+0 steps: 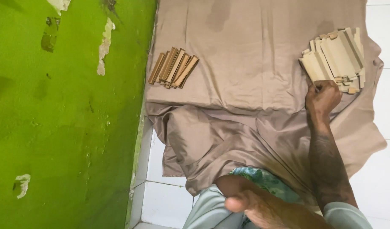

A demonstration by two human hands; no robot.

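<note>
A: Left of the cloth?
B: Peeling green wall (67, 118); near it, a darker wooden strip bundle (173, 68) on the tan cloth (246, 85).
A: Right side?
B: Right hand (322, 96), fingers curled together, touching the pale strip stack (335, 57). Left hand unseen.

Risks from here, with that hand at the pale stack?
1. The right hand is pulling at the near edge of the loosely fanned pale cardboard stack; the pieces could slide apart.
2. The stack sits near the edge of the cloth, so pieces may slip onto the white tile floor.
</note>
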